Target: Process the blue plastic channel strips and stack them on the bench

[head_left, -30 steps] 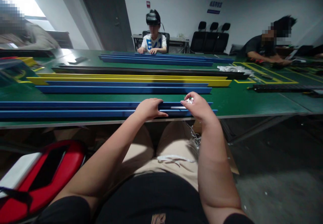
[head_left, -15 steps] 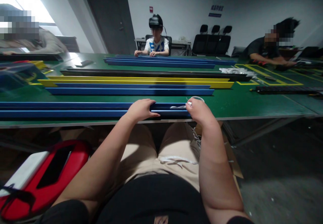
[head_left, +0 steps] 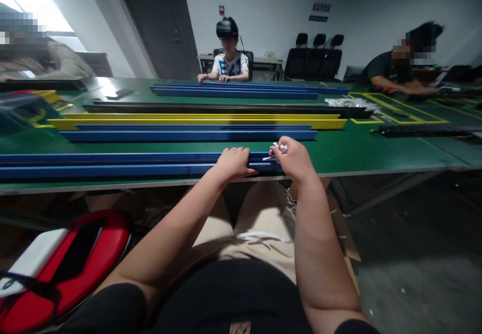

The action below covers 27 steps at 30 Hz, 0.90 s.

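A long blue channel profile (head_left: 113, 168) lies along the near edge of the green table. My left hand (head_left: 233, 164) grips it close to its right end, fingers over the far side and thumb along the near side. Just to the right, my right hand (head_left: 296, 159) is closed on a thin white strip (head_left: 267, 158), which is partly bunched up in the fingers. The strip's loose tip hangs over the channel; whether it touches is hard to tell. A small red spot shows at the fingertips, too small to name. My right palm side is hidden.
Behind lie a shorter blue profile (head_left: 181, 136), a yellow profile (head_left: 211, 122) and a black profile (head_left: 226, 108). Clear plastic wrapping (head_left: 348, 105) sits at the black one's right end. A person with a headset (head_left: 227, 28) sits opposite. A red stool (head_left: 109, 246) stands at lower left.
My left hand has slid right along the channel, closer to my right hand. My right hand has risen slightly, and the white strip's loop behind it no longer shows; the strip looks more bunched.
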Motion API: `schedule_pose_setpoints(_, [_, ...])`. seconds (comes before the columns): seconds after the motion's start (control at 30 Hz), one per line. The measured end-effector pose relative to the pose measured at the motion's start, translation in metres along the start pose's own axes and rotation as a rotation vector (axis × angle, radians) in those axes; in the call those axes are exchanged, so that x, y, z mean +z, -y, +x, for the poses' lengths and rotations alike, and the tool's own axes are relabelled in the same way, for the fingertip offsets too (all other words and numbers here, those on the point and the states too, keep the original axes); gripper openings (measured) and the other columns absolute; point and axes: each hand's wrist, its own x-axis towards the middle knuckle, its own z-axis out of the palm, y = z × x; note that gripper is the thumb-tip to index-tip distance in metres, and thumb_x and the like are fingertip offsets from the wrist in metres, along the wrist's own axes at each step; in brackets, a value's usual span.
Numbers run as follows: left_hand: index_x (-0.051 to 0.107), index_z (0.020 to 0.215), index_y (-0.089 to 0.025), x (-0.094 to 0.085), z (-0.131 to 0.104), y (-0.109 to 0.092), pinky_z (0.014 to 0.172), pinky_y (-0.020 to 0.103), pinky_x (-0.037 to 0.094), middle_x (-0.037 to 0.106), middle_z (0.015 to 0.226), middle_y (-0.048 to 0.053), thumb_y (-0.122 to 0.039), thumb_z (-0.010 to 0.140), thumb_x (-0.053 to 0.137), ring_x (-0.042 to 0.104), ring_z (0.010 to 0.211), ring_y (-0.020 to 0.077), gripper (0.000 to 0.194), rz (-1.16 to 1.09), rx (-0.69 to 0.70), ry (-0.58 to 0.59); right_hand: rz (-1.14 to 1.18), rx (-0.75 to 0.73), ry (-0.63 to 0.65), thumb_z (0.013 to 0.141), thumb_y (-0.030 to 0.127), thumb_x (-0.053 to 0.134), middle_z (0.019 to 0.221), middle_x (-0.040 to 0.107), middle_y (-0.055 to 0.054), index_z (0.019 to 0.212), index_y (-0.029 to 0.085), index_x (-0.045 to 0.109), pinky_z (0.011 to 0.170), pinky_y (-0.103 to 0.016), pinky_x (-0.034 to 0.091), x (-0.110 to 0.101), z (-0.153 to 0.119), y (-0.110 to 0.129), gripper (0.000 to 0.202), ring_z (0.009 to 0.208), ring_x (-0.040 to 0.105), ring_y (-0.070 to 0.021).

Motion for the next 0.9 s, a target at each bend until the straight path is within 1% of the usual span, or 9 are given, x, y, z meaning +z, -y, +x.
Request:
schedule_pose_setpoints(0.1, [0.059, 0.121, -0.02, 0.002, 0.014, -0.011, 0.089, 0.041, 0.047, 0.069, 0.121, 0.015, -0.075, 0.077, 0.063, 0.064, 0.11, 0.0341, 0.07, -0.029, 0.055, 0.004, 0.071, 0.025, -0.004, 0.092, 0.043, 0.058, 0.069, 0.064, 0.001, 0.082, 0.022, 0.056, 0.061, -0.025, 0.036, -0.003, -0.001, 0.003, 0.023, 0.063, 0.058, -0.0143])
schedule_pose_setpoints(0.17, [0.059, 0.121, -0.02, 0.003, 0.018, -0.012, 0.088, 0.041, 0.048, 0.069, 0.121, 0.014, -0.076, 0.076, 0.063, 0.065, 0.11, 0.0338, 0.072, -0.044, 0.087, 0.0, 0.011, 0.028, -0.007, 0.091, 0.046, 0.06, 0.071, 0.065, 0.001, 0.086, 0.022, 0.057, 0.061, -0.025, 0.037, -0.004, 0.0, 0.001, 0.024, 0.064, 0.057, -0.0148])
schedule_pose_setpoints(0.23, [0.058, 0.125, -0.021, 0.004, 0.017, -0.01, 0.088, 0.04, 0.048, 0.07, 0.121, 0.012, -0.078, 0.076, 0.062, 0.065, 0.11, 0.0333, 0.075, -0.055, 0.114, -0.027, -0.098, 0.038, 0.014, 0.089, 0.045, 0.065, 0.079, 0.069, -0.002, 0.091, 0.022, 0.061, 0.064, -0.026, 0.037, -0.004, 0.002, -0.006, 0.024, 0.07, 0.059, -0.0162])
schedule_pose_setpoints(0.37, [0.057, 0.129, -0.023, 0.006, 0.011, -0.006, 0.089, 0.039, 0.048, 0.07, 0.119, 0.011, -0.079, 0.076, 0.061, 0.066, 0.109, 0.0322, 0.077, -0.053, 0.103, -0.077, -0.302, 0.104, 0.139, 0.083, 0.044, 0.072, 0.095, 0.073, -0.009, 0.105, 0.02, 0.066, 0.069, -0.028, 0.04, 0.001, 0.005, -0.02, 0.032, 0.083, 0.064, -0.021])
schedule_pose_setpoints(0.47, [0.058, 0.128, -0.023, 0.005, 0.008, -0.007, 0.09, 0.039, 0.047, 0.071, 0.117, 0.011, -0.079, 0.076, 0.062, 0.065, 0.11, 0.0319, 0.076, -0.071, 0.093, -0.082, -0.377, 0.133, 0.247, 0.083, 0.041, 0.072, 0.098, 0.075, -0.01, 0.107, 0.021, 0.068, 0.069, -0.028, 0.04, 0.005, 0.003, -0.024, 0.032, 0.085, 0.066, -0.0218])
schedule_pose_setpoints(0.53, [0.059, 0.128, -0.023, 0.003, 0.007, -0.006, 0.091, 0.039, 0.047, 0.07, 0.118, 0.011, -0.079, 0.077, 0.062, 0.065, 0.111, 0.0319, 0.076, -0.096, 0.089, -0.077, -0.402, 0.133, 0.291, 0.085, 0.038, 0.071, 0.099, 0.075, -0.01, 0.107, 0.021, 0.07, 0.069, -0.027, 0.04, 0.005, 0.002, -0.024, 0.029, 0.086, 0.066, -0.0211])
schedule_pose_setpoints(0.73, [0.059, 0.131, -0.027, -0.001, -0.003, 0.009, 0.093, 0.038, 0.047, 0.069, 0.125, 0.009, -0.079, 0.071, 0.067, 0.065, 0.113, 0.0317, 0.08, -0.149, 0.045, -0.031, -0.457, 0.095, 0.351, 0.089, 0.039, 0.066, 0.109, 0.075, -0.011, 0.119, 0.022, 0.07, 0.075, -0.028, 0.043, -0.001, 0.0, -0.022, 0.035, 0.096, 0.067, -0.0226])
schedule_pose_setpoints(0.83, [0.058, 0.134, -0.028, -0.001, -0.009, 0.022, 0.096, 0.036, 0.047, 0.068, 0.129, 0.008, -0.079, 0.07, 0.067, 0.064, 0.116, 0.0309, 0.083, -0.158, 0.035, -0.03, -0.468, 0.072, 0.427, 0.087, 0.041, 0.068, 0.106, 0.076, -0.01, 0.111, 0.023, 0.074, 0.074, -0.027, 0.043, -0.003, 0.001, -0.022, 0.031, 0.093, 0.067, -0.0221])
schedule_pose_setpoints(0.9, [0.058, 0.136, -0.027, -0.001, -0.014, 0.035, 0.098, 0.036, 0.047, 0.068, 0.131, 0.008, -0.081, 0.069, 0.067, 0.063, 0.119, 0.0311, 0.086, -0.152, 0.022, -0.028, -0.474, 0.074, 0.444, 0.087, 0.038, 0.067, 0.1, 0.076, -0.009, 0.104, 0.024, 0.076, 0.072, -0.027, 0.043, -0.004, 0.0, -0.022, 0.024, 0.088, 0.067, -0.0209])
